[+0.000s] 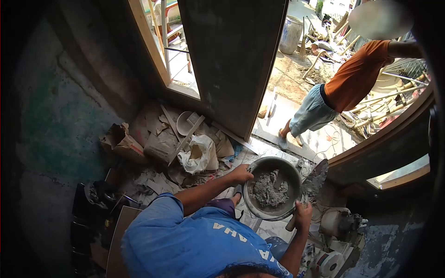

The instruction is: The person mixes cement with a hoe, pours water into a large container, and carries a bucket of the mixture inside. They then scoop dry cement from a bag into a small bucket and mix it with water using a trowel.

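A dark round bucket with lumpy grey wet mortar inside is in front of my body. My left hand is closed on its upper left rim. On the lower right side, my right hand is closed around a trowel, its fingers right at the bucket's rim. The trowel's broad, mortar-smeared blade points up and away, and its handle end sticks out below the hand. The bucket's thin wire handle hangs along its near side.
Beyond the open doorway a person in an orange shirt stands near bamboo poles and a drum. A white sack, a paper bag and boards lie at the left wall. An angled machine with a round disc sits lower right.
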The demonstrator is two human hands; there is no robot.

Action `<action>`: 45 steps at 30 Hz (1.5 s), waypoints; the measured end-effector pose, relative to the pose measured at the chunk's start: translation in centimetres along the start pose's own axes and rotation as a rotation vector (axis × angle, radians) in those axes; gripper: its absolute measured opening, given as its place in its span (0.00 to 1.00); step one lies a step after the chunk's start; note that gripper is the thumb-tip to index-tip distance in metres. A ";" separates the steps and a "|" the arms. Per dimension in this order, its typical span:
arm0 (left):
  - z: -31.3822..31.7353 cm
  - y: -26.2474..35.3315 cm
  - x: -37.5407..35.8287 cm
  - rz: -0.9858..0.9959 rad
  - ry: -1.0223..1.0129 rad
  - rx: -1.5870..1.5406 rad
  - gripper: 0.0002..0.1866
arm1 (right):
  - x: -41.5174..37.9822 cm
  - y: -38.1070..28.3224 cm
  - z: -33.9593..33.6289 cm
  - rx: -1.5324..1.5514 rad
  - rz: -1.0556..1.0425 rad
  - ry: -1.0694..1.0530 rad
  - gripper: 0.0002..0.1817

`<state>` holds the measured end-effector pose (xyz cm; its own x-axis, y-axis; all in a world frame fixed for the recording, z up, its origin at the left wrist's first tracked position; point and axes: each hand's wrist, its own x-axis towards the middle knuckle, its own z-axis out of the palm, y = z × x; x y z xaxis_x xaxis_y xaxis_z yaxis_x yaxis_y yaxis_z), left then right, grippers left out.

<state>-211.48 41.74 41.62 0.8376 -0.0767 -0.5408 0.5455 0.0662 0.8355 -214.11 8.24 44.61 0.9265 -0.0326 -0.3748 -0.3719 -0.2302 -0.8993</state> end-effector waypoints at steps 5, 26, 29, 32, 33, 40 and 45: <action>-3.1 2.7 7.8 0.093 0.099 -0.121 0.20 | 11.0 -6.6 2.4 -0.131 -0.016 -0.134 0.20; -3.2 18.0 39.1 0.137 0.503 -0.451 0.20 | 64.3 -21.5 7.8 -0.561 -0.177 -0.553 0.32; -3.7 19.8 43.5 0.152 0.565 -0.492 0.21 | 70.2 -23.4 9.5 -0.646 -0.177 -0.571 0.32; -4.9 21.2 47.4 0.137 0.625 -0.448 0.22 | 74.7 -25.2 11.2 -0.542 -0.073 -0.730 0.34; -5.3 21.5 48.0 0.132 0.640 -0.460 0.22 | 75.8 -24.1 11.5 -0.552 -0.071 -0.747 0.34; -8.8 24.3 51.5 0.204 0.625 -0.427 0.23 | 78.0 -27.5 13.5 -0.560 -0.096 -0.663 0.27; -9.5 24.9 52.9 0.165 0.627 -0.464 0.20 | 79.5 -29.0 14.4 -0.491 -0.066 -0.644 0.21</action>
<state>-153.31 48.79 32.86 0.6933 0.5350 -0.4828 0.2536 0.4459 0.8584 -130.44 26.31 37.65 0.6754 0.5276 -0.5152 -0.1121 -0.6171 -0.7788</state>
